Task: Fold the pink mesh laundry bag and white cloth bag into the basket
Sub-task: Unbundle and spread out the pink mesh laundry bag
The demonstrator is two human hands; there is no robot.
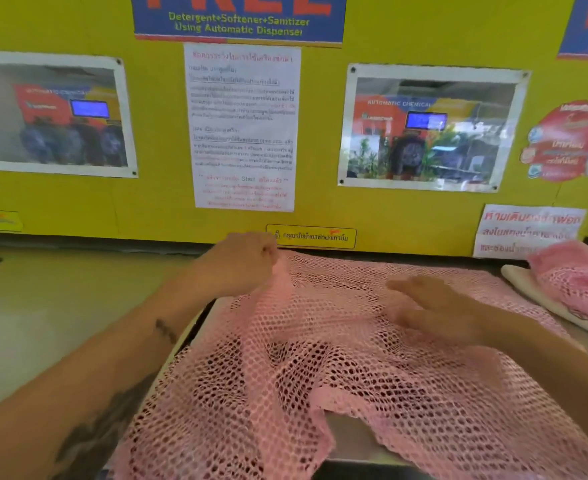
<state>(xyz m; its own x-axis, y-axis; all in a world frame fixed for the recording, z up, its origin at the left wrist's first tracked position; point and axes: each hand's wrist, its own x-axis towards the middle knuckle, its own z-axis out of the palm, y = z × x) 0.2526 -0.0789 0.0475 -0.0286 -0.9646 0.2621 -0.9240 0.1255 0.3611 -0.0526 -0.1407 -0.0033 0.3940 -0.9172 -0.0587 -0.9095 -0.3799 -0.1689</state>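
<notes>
Pink mesh is covering most of the work surface in front of us: the pink mesh laundry bag (372, 368) is lying spread out, rumpled, with dark openings showing through its weave and its near edge drooping toward us. We are reaching our left hand (242, 263) forward to the bag's far left corner, close against the yellow wall; its fingers are curled tight and are pinching a bunch of mesh, which is rising in a ridge from the surface up to the fist. The left forearm is running diagonally from the lower left, and dark markings are showing on its skin. We are holding our right hand (438, 308) over the middle of the bag, palm down, fingers straight and slightly apart, gripping nothing; the hand is blurred, and we cannot tell whether it is pressing on the mesh or sitting just above it.

At the far right, a second pink mesh bundle (578, 282) is resting on top of a folded white cloth (542, 299), both apart from the spread bag. A grey countertop (43, 306) is extending to the left of the bag. Behind, the yellow wall (154, 140) is carrying a white printed notice (242, 128), two framed machine photographs (431, 128) and a blue banner (238, 19).
</notes>
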